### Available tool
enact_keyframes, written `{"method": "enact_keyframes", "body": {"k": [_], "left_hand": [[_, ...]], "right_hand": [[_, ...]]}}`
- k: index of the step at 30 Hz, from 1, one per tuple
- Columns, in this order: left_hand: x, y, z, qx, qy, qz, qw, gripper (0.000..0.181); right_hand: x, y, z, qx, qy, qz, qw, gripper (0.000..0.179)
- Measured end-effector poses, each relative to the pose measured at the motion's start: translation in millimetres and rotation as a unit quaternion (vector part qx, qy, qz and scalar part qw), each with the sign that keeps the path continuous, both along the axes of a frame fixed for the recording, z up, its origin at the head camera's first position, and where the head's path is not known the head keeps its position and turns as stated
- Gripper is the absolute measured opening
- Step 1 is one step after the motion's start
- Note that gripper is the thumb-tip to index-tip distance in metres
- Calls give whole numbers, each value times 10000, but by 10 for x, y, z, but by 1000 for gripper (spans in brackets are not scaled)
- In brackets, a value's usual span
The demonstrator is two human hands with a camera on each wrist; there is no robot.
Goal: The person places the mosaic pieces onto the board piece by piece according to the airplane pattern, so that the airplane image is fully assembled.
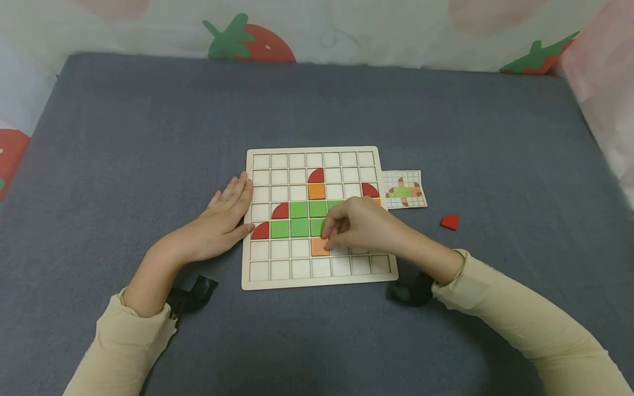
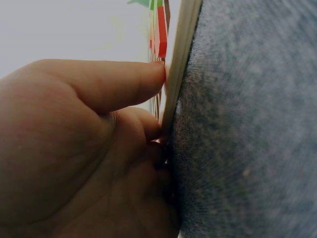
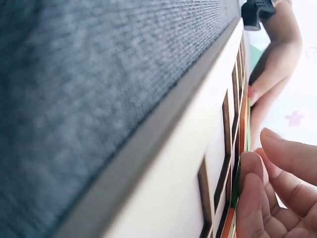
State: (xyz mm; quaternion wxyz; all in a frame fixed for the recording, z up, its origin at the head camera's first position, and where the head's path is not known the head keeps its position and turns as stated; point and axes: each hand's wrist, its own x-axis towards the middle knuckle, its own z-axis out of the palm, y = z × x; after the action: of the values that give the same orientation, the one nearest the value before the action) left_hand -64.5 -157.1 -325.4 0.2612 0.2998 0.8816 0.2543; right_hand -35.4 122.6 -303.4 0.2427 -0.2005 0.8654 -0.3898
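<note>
A wooden grid board (image 1: 318, 285) lies on the grey cloth, with red quarter-round tiles, green square tiles (image 1: 299, 227) and orange square tiles in some cells. My left hand (image 1: 218, 228) lies along the board's left edge, fingers extended and touching it. In the left wrist view, the thumb (image 2: 124, 82) meets the rim near a red tile (image 2: 161, 32). My right hand (image 1: 364, 225) is over the board with bent fingers. Its fingertips are at the right edge of a lower orange tile (image 1: 319, 247), with no tile visible between them. It covers some cells and tiles.
A small pattern card (image 1: 404, 189) lies against the board's right side, printed with a coloured grid figure. Farther right, a loose red quarter-round tile (image 1: 449, 222) lies on the cloth (image 1: 317, 104). Black wrist devices (image 1: 193, 297) show beneath both forearms.
</note>
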Motion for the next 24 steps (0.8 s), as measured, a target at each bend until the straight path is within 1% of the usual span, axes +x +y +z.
{"method": "enact_keyframes", "body": {"k": [6, 9, 12, 17, 22, 24], "left_hand": [[3, 2, 0, 6, 21, 2, 10000, 72], [4, 2, -1, 6, 33, 11, 10000, 72], [8, -3, -1, 8, 28, 25, 10000, 72], [6, -2, 0, -24, 20, 18, 10000, 73], [2, 2, 8, -56, 14, -6, 10000, 73], [2, -1, 10, -56, 1, -2, 10000, 73]], "right_hand": [[-21, 75, 3, -269, -324, -61, 9991, 9], [-29, 130, 1, -494, -557, -110, 9972, 8], [-31, 208, -11, -616, -771, -219, 9949, 9], [-11, 437, -11, -631, -1041, -607, 9907, 14], [55, 745, 30, -628, -1220, -1248, 9826, 19], [91, 871, 49, -569, -1226, -1502, 9794, 21]]}}
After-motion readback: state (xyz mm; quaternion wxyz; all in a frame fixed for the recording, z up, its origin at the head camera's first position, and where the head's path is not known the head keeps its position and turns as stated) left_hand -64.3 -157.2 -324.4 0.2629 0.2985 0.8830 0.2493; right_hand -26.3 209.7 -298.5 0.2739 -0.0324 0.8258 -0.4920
